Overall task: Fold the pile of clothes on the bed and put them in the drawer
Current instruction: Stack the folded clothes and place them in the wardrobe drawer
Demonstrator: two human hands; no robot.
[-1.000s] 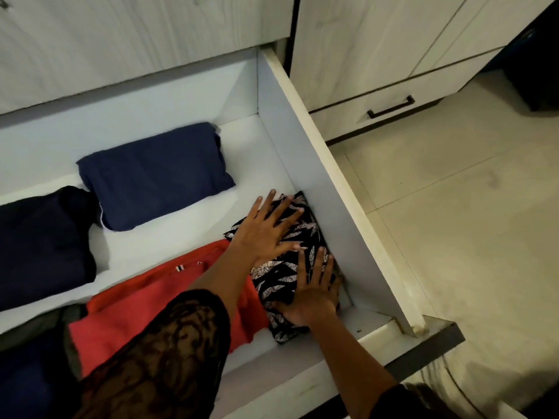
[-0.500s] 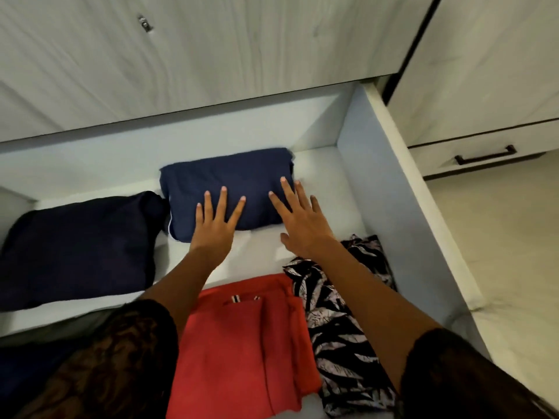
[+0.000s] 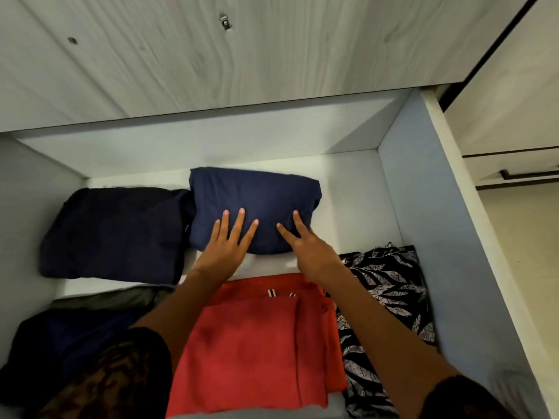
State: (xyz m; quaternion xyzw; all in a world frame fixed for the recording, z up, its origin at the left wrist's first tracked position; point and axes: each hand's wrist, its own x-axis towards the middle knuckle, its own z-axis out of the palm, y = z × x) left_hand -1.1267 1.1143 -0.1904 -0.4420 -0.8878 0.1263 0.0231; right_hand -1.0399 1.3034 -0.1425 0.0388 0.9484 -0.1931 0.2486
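Drawer (image 3: 408,207): open under your head camera, with folded clothes inside.
Navy fold (image 3: 254,195): lies flat on the drawer floor near the back wall; every place below is told from it.
Left hand (image 3: 225,249): yours, flat on the near left part of the navy fold, fingers straight and spread, pressing down on the cloth and gripping nothing.
Right hand (image 3: 311,252): yours, at the fold's near right corner; two straight fingers lie spread on top. You cannot tell how the other fingers sit.
Black fold (image 3: 115,231): just left of the navy fold, touching its left edge.
Red fold (image 3: 251,352): nearer you than the navy fold, with a strip of white floor between them and your forearms crossing above it.
Leaf-print fold (image 3: 390,297): nearer you and to the right of the navy fold, against the drawer's right wall, beside the red fold.
Dark pile (image 3: 69,337): nearer you and to the left, below the black fold.
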